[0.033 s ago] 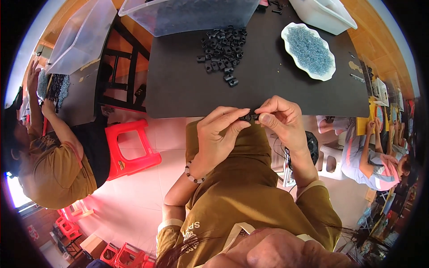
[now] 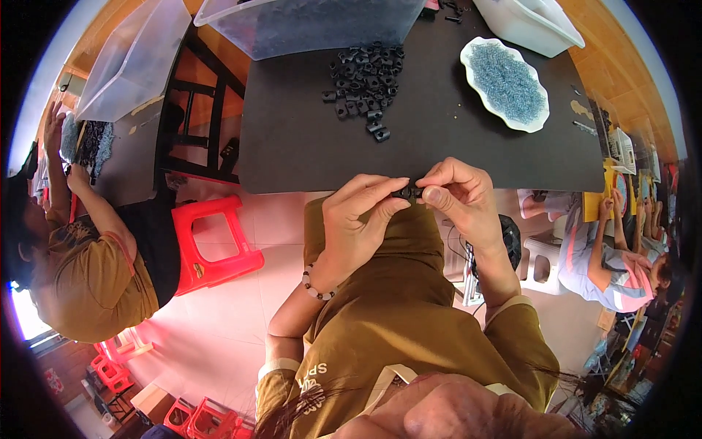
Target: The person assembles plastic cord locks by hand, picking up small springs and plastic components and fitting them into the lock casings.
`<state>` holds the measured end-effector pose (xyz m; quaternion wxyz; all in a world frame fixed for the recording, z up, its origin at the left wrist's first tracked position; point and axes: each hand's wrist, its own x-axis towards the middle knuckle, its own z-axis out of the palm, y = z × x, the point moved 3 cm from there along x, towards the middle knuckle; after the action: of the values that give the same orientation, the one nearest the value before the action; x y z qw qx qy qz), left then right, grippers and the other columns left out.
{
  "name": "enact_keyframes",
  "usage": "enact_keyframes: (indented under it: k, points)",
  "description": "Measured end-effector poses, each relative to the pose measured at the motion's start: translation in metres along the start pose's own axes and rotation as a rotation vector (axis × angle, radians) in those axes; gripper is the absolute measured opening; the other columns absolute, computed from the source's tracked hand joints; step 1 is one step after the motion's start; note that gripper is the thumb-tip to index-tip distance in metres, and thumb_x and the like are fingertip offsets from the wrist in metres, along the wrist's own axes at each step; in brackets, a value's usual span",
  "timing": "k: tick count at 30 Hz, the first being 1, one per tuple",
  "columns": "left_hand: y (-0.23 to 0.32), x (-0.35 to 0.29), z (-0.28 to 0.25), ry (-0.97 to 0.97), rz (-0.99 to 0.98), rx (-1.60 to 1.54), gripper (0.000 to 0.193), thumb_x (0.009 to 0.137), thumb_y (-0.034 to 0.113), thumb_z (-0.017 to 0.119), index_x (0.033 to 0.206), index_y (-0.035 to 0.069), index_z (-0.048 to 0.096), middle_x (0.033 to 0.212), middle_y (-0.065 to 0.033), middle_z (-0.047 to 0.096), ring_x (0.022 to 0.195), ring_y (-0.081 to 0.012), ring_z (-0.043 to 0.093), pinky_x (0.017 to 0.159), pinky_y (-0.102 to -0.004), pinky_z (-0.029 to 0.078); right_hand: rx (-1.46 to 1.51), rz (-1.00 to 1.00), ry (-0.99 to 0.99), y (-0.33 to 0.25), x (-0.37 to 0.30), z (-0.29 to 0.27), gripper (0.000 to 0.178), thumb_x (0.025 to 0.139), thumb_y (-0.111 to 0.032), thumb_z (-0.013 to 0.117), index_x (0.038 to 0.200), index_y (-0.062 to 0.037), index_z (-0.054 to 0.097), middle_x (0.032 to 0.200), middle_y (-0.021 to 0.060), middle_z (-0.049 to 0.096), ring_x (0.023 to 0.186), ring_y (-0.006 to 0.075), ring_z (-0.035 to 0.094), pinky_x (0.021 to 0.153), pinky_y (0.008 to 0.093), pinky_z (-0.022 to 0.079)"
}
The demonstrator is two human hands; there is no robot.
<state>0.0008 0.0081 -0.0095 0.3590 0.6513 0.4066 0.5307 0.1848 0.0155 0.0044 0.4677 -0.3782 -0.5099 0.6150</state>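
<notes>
Just past the near edge of the dark table, my left hand (image 2: 358,212) pinches a small black plastic part (image 2: 404,193) between thumb and fingertips. My right hand (image 2: 464,197) meets it from the other side, its thumb and forefinger closed on a small black end piece (image 2: 418,192). Whether these are one part or two joined ones, I cannot tell; fingers cover much of them. Ahead on the table lies a loose pile of black plastic parts (image 2: 365,77), some showing a round hole. To its right, a white scalloped dish (image 2: 537,121) holds many tiny bluish-grey pieces.
A clear plastic bin (image 2: 307,36) and a white tub (image 2: 537,25) stand at the back of the table (image 2: 292,154). A red stool (image 2: 252,260) is to the left, near a co-worker (image 2: 95,271) at another table. More people (image 2: 610,267) sit at right.
</notes>
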Motion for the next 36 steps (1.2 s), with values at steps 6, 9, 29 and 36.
enact_keyframes:
  k: [6, 9, 29, 36]
  points:
    - [-0.002, -0.002, 0.000, 0.001, -0.006, -0.017, 0.028, 0.082, 0.006, 0.079, 0.109, 0.006, 0.075, 0.092, -0.0062, 0.069, 0.071, -0.0120, 0.061, 0.063, -0.0248, 0.050, -0.002, 0.023, -0.007, 0.003, 0.001, 0.003, 0.010, 0.093, -0.007, 0.071, 0.097, 0.0010, 0.067, 0.089, 0.0022, 0.066, 0.083, 0.0057, 0.060, 0.077, 0.0209, 0.049]
    - [-0.002, -0.003, -0.002, -0.005, -0.008, -0.024, 0.027, 0.082, 0.006, 0.079, 0.109, 0.005, 0.075, 0.092, -0.0062, 0.069, 0.072, -0.0120, 0.062, 0.063, -0.0244, 0.050, 0.010, 0.048, -0.016, 0.005, 0.001, 0.004, 0.011, 0.094, -0.009, 0.070, 0.096, 0.0011, 0.067, 0.088, 0.0026, 0.067, 0.082, 0.0057, 0.060, 0.075, 0.0206, 0.049]
    - [0.002, -0.008, -0.002, -0.042, -0.072, -0.013, 0.026, 0.081, 0.004, 0.079, 0.107, 0.003, 0.075, 0.094, -0.0071, 0.070, 0.082, -0.0144, 0.065, 0.071, -0.0259, 0.052, -0.043, 0.050, 0.002, 0.010, -0.001, 0.002, 0.011, 0.093, -0.009, 0.071, 0.091, 0.0004, 0.066, 0.084, 0.0026, 0.068, 0.078, 0.0045, 0.061, 0.071, 0.0195, 0.049]
    - [0.018, -0.009, -0.001, -0.024, 0.162, 0.188, 0.033, 0.078, -0.012, 0.072, 0.109, -0.001, 0.072, 0.095, -0.0092, 0.065, 0.074, -0.0179, 0.063, 0.063, -0.0291, 0.055, -0.084, 0.103, 0.034, 0.009, -0.006, 0.007, 0.007, 0.091, -0.002, 0.071, 0.087, 0.0007, 0.065, 0.082, 0.0018, 0.067, 0.076, 0.0033, 0.059, 0.069, 0.0197, 0.048]
